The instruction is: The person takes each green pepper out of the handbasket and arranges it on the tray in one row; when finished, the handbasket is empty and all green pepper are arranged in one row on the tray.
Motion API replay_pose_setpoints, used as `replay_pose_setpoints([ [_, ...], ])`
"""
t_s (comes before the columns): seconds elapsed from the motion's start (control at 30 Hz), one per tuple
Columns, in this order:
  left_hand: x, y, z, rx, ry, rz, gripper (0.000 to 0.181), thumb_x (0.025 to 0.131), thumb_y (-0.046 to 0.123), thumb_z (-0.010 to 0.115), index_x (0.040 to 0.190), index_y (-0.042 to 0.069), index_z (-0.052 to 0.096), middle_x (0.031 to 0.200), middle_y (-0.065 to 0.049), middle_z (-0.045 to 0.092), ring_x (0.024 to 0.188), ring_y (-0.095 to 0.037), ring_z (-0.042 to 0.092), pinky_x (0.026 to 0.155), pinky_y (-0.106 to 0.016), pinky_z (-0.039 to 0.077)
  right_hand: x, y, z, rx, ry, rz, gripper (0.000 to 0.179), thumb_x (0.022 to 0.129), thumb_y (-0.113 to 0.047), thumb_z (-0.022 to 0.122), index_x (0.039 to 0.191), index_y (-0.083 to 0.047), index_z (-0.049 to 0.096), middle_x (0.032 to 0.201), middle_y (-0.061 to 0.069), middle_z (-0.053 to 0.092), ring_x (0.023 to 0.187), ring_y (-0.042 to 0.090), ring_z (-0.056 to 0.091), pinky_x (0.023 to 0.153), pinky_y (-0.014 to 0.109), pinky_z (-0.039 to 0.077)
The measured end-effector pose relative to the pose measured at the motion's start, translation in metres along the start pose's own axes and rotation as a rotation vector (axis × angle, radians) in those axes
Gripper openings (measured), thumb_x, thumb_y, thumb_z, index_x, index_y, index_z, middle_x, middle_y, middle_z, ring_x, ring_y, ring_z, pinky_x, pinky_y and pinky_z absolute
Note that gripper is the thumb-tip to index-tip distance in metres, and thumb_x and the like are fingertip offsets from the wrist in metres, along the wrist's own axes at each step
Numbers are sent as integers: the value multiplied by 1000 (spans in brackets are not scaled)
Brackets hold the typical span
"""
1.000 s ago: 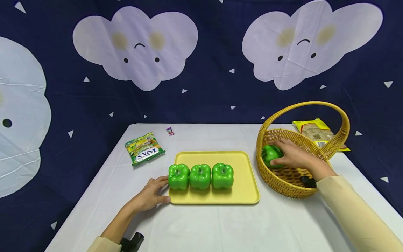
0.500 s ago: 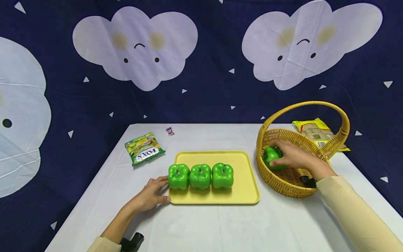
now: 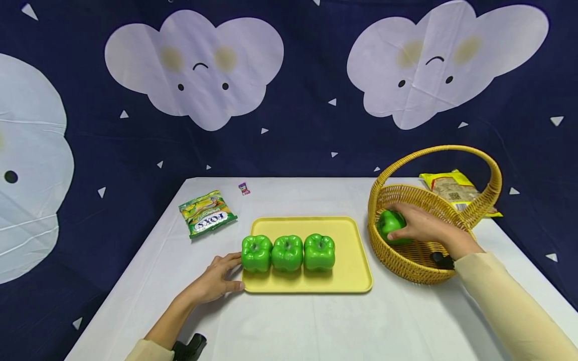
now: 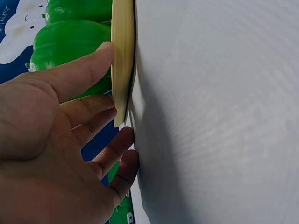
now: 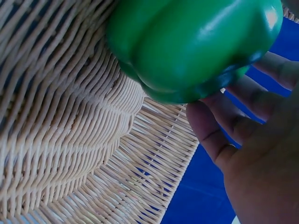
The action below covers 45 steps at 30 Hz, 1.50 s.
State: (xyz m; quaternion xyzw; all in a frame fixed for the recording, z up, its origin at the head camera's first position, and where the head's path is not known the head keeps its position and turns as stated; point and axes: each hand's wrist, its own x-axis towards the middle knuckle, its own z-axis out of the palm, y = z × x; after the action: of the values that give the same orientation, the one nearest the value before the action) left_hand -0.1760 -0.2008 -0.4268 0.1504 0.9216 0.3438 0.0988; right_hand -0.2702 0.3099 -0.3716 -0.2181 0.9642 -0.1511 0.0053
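Note:
My right hand reaches into the wicker basket and holds a green bell pepper against its left inner side. Thumb and fingers lie on either side of that pepper in the right wrist view. Three more green bell peppers, a left one, a middle one and a right one, stand in a row on the yellow tray. At the tray's left end rests my left hand, its thumb and fingers spread loosely along the edge.
Back left on the white table lies a green candy bag. A small purple wrapped sweet is near the far edge. Behind the basket, under its tall arched handle, a yellow packet lies partly hidden.
The pepper in my right hand has shifted slightly to the right and nearer inside the basket. My left hand and the tray's peppers have stayed put.

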Motion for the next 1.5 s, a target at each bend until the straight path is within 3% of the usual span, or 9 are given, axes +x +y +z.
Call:
replay_pose_setpoints([
  [0.3,0,0,0,-1,3,-3,63,78,21,74,135,5,51,146,-8,43,123,-27,37,105,-60,28,-1,-2,-5,30,45,14,86,73,-45,77,138,-2,41,125,22,48,112,35,47,89,50,41],
  [0.73,0,1,-1,9,1,10,63,78,21,74,134,5,51,146,-8,43,120,-25,39,104,-57,30,-2,-2,-5,57,58,12,78,75,-40,76,134,-2,43,118,17,48,102,28,51,83,42,44],
  [0.97,0,1,-1,7,6,5,62,78,21,74,134,5,52,146,-8,43,121,-26,38,105,-58,29,-4,-4,-12,87,109,-28,76,76,-35,77,133,2,44,120,19,51,102,30,53,86,45,44],
  [1.2,-2,-1,0,17,16,33,63,78,22,74,134,3,51,145,-11,44,122,-29,39,105,-58,30,-7,-8,-17,71,135,-24,77,75,-34,78,136,-2,42,126,19,50,105,29,52,86,46,43],
  [1.5,-2,-1,0,5,14,23,63,78,22,74,134,3,51,145,-11,44,126,-31,36,106,-60,27,-13,-17,-28,62,162,-43,75,77,-34,76,136,-3,42,130,22,47,108,33,50,87,49,42],
])
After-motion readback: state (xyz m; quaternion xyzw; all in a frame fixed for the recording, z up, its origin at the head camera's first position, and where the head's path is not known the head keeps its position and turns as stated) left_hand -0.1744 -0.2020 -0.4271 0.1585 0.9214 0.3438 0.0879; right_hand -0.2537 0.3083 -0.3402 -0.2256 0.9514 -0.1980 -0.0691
